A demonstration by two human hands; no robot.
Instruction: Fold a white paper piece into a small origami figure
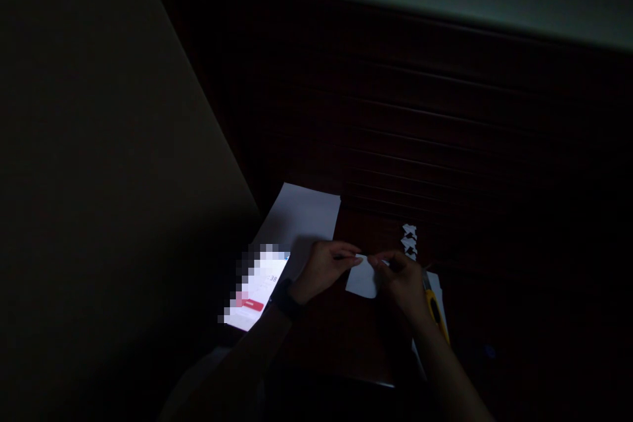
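A small white piece of paper [362,279] hangs between my two hands above a dark wooden tabletop. My left hand [326,267], with a dark band on its wrist, pinches the paper's upper left edge. At the upper right edge, the fingers of my right hand [401,280] are closed on the same piece. Several folded white paper shapes [409,241] lie just beyond my right hand. Partly behind my right wrist is a yellow-handled tool [435,310], its kind hard to make out in the dark, resting on more white paper [442,290].
A stack of white sheets [309,211] lies at the table's back left. A lit phone [260,290], partly pixelated, stands beside my left forearm. Dark slatted wood panelling [405,112] rises behind the table, and a pale wall [123,112] borders the left.
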